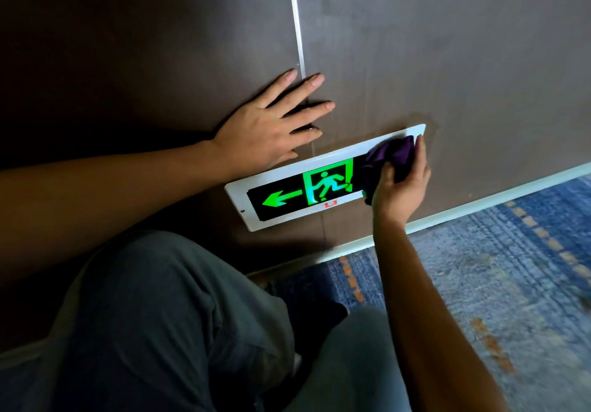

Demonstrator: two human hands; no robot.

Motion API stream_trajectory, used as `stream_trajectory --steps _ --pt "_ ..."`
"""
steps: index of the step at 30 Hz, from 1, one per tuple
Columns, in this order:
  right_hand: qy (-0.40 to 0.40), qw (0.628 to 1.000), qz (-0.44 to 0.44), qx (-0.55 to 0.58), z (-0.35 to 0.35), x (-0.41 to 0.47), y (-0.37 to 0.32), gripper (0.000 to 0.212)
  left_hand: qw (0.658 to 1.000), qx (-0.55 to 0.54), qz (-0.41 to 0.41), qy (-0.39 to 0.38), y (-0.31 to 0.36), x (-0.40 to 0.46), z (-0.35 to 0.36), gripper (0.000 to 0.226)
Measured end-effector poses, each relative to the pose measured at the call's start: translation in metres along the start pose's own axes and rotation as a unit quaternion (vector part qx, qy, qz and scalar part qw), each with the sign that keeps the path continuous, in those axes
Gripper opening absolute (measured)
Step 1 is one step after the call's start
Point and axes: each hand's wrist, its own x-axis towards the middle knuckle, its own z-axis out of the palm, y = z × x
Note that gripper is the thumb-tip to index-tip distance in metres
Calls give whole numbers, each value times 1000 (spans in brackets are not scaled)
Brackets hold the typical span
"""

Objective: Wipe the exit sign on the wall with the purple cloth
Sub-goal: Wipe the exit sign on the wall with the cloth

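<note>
Right hand (399,188) grip: fingers and thumb curled round the bunched purple cloth (388,159), pressing it flat-on against the right end of the exit sign (287,194). Left hand (271,127) grip released, fingers straight and spread, palm resting on the wall (447,60) just above the sign's left half, across a pale vertical seam strip (297,28); it reads as a brace for balance

Sign sits low on the brown wall, just above the skirting, tilted in this view. White frame, dark lit face, green arrow (279,199) pointing left, green running figure (327,183) in the middle. Cloth covers the face to the right of the figure; arrow end uncovered

Person crouches, knees in grey trousers (176,315) below the sign, blue patterned carpet (495,267) to the right

Handling judgement: cloth is soft, light, crumples readily, so a wadded handful behind the fingertips suits it better than a pinched corner, which would flop. Sign face looks smooth and rigid, likely a thin plastic or glass cover; probably slick under cloth, wants moderate even pressure, not a shove. Frame edges and corners may snag loose folds

Progress judgement: wiping under way at the right end; the figure and arrow appear yet to be passed over
</note>
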Motion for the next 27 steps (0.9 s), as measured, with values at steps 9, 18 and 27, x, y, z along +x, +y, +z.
stream_trajectory --steps 9,18,27 --pt "1 1000 2 -2 16 -5 1 50 1000 4 10 -5 -1 0 -3 54" --pt "48 997 64 4 33 -22 2 43 1000 6 6 -12 1 2 -8 62" --pt "-16 998 62 4 63 -112 -20 50 1000 21 8 -14 1 1 -8 65"
